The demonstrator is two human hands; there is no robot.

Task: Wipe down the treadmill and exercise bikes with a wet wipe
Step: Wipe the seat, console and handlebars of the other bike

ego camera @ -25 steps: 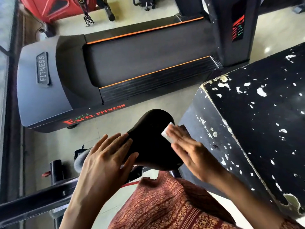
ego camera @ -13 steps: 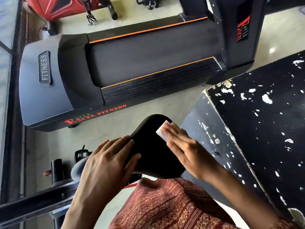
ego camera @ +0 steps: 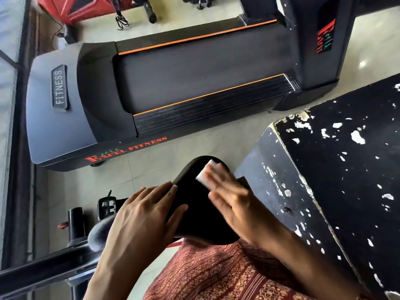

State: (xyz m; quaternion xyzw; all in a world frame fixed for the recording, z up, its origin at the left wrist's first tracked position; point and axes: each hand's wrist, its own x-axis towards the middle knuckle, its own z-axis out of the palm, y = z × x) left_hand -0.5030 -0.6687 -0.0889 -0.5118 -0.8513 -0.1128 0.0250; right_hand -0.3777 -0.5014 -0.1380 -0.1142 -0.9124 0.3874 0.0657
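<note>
Wet wipe (ego camera: 204, 172), a small white folded pad, lies on the far, narrow end of the black exercise-bike saddle (ego camera: 199, 208), pressed flat beneath the straight fingers of the right hand (ego camera: 236, 204), which appears blurred. Left hand (ego camera: 142, 215) rests on the saddle's left side with fingers extended and thumb spread onto the top surface; it grips nothing. Beyond the saddle, across a strip of pale tiled floor (ego camera: 194, 146), stands the treadmill (ego camera: 173, 89), dark with orange trim and red "Excel Fitness" lettering. A black block with chipped paint (ego camera: 346, 169) stands just right of the saddle. A red patterned garment (ego camera: 216, 276) fills the lower foreground.
</note>
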